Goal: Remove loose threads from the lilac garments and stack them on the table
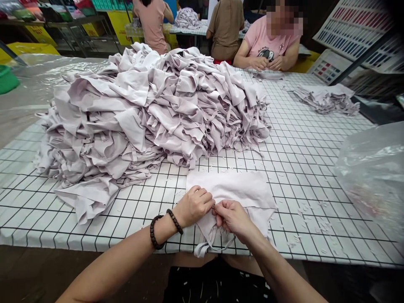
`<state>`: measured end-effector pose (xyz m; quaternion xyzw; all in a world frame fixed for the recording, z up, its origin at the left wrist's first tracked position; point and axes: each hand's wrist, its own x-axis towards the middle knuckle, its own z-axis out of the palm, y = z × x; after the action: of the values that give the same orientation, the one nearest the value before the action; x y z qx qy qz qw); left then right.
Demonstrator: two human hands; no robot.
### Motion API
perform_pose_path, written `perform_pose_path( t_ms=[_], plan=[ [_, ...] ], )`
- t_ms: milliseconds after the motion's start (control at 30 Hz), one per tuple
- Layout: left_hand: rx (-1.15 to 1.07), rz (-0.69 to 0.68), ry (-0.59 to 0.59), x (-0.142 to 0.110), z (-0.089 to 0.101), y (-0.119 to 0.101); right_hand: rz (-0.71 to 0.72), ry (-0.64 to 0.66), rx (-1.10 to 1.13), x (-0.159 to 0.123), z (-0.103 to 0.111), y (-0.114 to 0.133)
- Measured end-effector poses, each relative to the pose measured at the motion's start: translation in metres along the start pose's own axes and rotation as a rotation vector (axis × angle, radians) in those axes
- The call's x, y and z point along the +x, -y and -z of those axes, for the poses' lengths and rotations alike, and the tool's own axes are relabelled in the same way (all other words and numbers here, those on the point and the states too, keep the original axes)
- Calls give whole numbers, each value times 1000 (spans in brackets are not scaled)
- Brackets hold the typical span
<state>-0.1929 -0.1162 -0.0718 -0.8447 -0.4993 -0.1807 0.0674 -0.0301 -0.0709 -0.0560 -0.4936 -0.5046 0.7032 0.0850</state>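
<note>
A pale lilac fabric piece (240, 187) with thin straps lies before me at the table's front edge. My left hand (195, 205) is closed over its left side, fingers curled, with two dark bead bracelets (157, 231) on the wrist. Touching it, my right hand (232, 216) pinches at the same spot, thumb against fingers. Whatever small part sits between the fingertips is hidden. A loose strap (202, 248) of the piece hangs at the edge below my hands. Just beyond rises a big heap of similar lilac pieces (164, 105).
The table has a white cloth with a black grid (293, 168). Small fabric scraps (315, 223) are scattered on the right, near a clear plastic bag (375, 176). A flat stack of lilac pieces (328, 97) lies at the far right. Across the table sits a co-worker (271, 46) in pink.
</note>
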Motion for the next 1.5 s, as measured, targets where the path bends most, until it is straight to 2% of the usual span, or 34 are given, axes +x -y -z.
perform_pose_path(
  t_ms=[133,333,500,767,1000,1167,1233,1367,1500],
  plan=[
    [-9,-3,-14,-1,-2,0,-93,34,93,-2,-2,9],
    [-37,2,-14,-4,-6,3,-115,67,204,-3,-1,10],
    [-67,8,-16,-5,-7,5,-127,12,235,-4,-2,5],
    [-80,7,-35,-4,-7,5,-76,-131,334,-8,-17,-6],
    [-113,4,-35,-3,-6,6,-42,-134,372,-8,-17,-7],
    [-142,14,-45,-3,-6,5,-12,-183,379,-9,-17,-6],
    [-154,31,-48,-3,-6,5,-31,-148,397,-12,-17,-5],
    [-203,69,-42,-4,-6,7,-92,6,495,-27,-18,-1],
    [-336,119,-8,-6,0,12,-47,64,483,-50,-26,-6]
  ],
)
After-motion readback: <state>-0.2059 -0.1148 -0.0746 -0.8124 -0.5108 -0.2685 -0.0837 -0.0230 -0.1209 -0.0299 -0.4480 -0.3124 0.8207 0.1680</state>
